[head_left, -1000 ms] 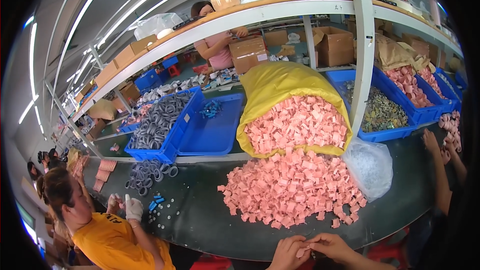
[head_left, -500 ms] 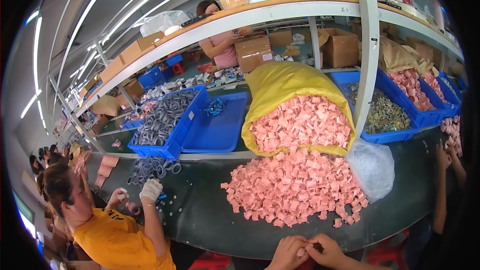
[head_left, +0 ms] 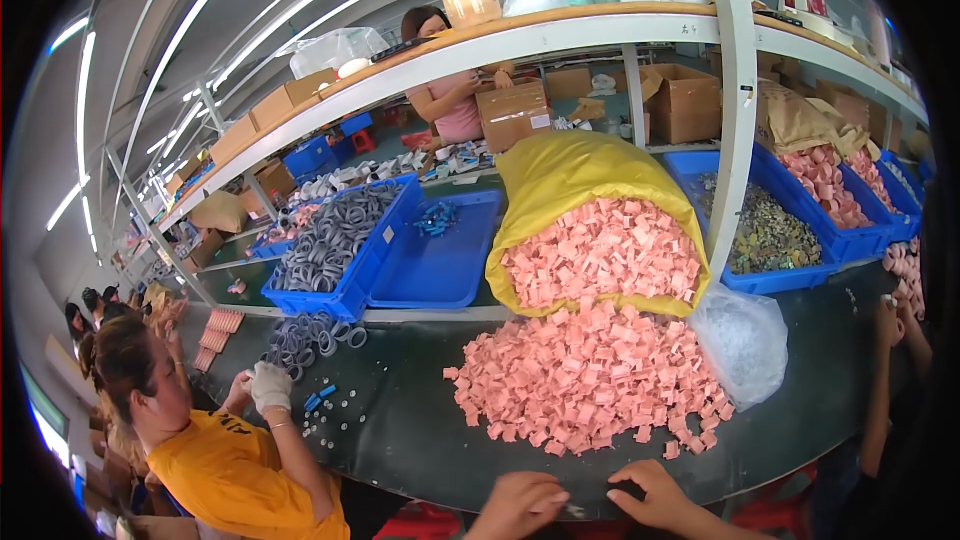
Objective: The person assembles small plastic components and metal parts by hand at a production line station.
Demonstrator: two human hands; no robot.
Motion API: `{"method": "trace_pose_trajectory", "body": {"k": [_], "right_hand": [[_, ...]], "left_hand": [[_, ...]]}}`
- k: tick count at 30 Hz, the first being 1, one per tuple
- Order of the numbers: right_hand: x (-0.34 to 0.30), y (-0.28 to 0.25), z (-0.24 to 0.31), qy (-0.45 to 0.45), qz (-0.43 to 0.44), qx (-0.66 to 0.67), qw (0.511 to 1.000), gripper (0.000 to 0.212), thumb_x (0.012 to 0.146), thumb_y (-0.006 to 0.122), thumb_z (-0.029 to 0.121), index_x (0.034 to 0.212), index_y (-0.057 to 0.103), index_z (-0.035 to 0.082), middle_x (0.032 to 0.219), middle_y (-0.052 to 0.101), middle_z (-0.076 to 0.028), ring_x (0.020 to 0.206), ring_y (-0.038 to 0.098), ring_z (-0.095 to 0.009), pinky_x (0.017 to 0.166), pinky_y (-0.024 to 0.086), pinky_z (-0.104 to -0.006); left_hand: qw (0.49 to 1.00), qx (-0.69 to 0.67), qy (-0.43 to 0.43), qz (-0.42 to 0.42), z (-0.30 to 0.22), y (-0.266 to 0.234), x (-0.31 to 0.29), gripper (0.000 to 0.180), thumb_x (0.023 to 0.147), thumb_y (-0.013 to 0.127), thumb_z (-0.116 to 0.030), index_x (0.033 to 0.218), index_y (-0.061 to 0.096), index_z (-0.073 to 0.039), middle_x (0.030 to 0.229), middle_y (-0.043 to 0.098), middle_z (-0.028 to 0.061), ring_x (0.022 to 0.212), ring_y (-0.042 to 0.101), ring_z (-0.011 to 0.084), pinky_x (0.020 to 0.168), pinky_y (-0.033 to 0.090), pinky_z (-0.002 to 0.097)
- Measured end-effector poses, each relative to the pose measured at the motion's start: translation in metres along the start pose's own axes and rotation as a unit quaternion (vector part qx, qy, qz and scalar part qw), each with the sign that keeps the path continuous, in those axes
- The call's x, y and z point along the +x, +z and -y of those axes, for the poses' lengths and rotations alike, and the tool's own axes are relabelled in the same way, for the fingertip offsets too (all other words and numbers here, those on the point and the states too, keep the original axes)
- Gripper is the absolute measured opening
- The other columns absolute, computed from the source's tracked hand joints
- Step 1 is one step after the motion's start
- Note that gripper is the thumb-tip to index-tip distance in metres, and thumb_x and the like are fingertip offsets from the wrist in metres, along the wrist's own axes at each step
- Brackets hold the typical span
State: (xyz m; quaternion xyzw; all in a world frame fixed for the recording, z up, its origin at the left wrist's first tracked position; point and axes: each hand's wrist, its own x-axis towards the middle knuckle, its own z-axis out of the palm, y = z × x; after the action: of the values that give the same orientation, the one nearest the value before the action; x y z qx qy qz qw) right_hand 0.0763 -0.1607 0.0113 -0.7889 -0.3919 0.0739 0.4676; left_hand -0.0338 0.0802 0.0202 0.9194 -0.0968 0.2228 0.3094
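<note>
My left hand (head_left: 520,506) is at the front edge of the dark green table, fingers curled together. Something small and pale shows at its fingertips, too small to name. To its right, my right hand (head_left: 654,496) has its thumb and fingers apart, with nothing visible between them. A gap separates the two hands. Just beyond them lies a heap of small pink plastic parts (head_left: 590,375), spilling from the mouth of a yellow sack (head_left: 585,165). A few loose pink parts lie at the heap's near right edge.
A clear plastic bag (head_left: 742,345) rests right of the heap. Blue bins hold grey rings (head_left: 335,240) and small metal parts (head_left: 770,230). A white shelf post (head_left: 737,100) rises behind. At left, a person in yellow (head_left: 240,470) works beside small white discs; another person's arms (head_left: 885,380) are at right.
My hands were together around a small pink piece; now they are apart, the left having moved left. The gloved hand of the person in yellow has drawn back toward their body.
</note>
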Motion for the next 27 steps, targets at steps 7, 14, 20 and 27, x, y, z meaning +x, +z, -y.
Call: {"method": "trace_pose_trajectory", "body": {"k": [7, 14, 20, 27], "right_hand": [[-0.014, -0.021, -0.028, 0.045, -0.149, -0.002, 0.988, 0.007, 0.082, 0.072, 0.008, 0.086, 0.068, 0.004, 0.087, 0.067, -0.009, 0.083, 0.063, -0.026, 0.075, 0.048, -0.0363], [-0.014, -0.029, -0.023, -0.055, -0.192, -0.108, 0.974, 0.010, 0.079, 0.072, 0.003, 0.084, 0.064, 0.006, 0.081, 0.064, -0.010, 0.078, 0.061, -0.030, 0.072, 0.047, -0.0378], [-0.033, -0.025, -0.042, -0.022, -0.205, -0.127, 0.970, 0.012, 0.077, 0.073, 0.003, 0.084, 0.064, 0.006, 0.081, 0.064, -0.010, 0.076, 0.060, -0.031, 0.069, 0.047, -0.0387], [-0.029, -0.031, -0.027, -0.050, -0.199, -0.103, 0.973, 0.008, 0.084, 0.069, 0.003, 0.092, 0.066, 0.003, 0.083, 0.063, -0.016, 0.078, 0.061, -0.037, 0.073, 0.050, -0.0425]], "left_hand": [[0.877, 0.283, -0.244, -0.302, 0.053, -0.070, -0.027, 0.052, 0.077, 0.072, -0.004, 0.126, 0.054, 0.001, 0.130, 0.048, 0.0246, 0.123, 0.045, 0.0417, 0.104, 0.037, 0.0475], [0.966, 0.089, -0.152, -0.188, 0.017, 0.014, -0.002, 0.016, 0.082, 0.070, -0.001, 0.097, 0.069, -0.005, 0.103, 0.064, 0.0132, 0.099, 0.062, 0.0283, 0.088, 0.050, 0.0374], [0.983, 0.004, -0.096, -0.156, -0.002, 0.056, 0.008, 0.015, 0.083, 0.069, -0.005, 0.098, 0.069, -0.007, 0.100, 0.066, 0.0134, 0.094, 0.064, 0.0338, 0.080, 0.053, 0.0405], [0.982, 0.015, -0.134, -0.133, -0.005, 0.057, 0.006, 0.010, 0.084, 0.068, -0.007, 0.094, 0.069, -0.008, 0.095, 0.067, 0.0118, 0.086, 0.066, 0.0319, 0.075, 0.054, 0.0398]]}}
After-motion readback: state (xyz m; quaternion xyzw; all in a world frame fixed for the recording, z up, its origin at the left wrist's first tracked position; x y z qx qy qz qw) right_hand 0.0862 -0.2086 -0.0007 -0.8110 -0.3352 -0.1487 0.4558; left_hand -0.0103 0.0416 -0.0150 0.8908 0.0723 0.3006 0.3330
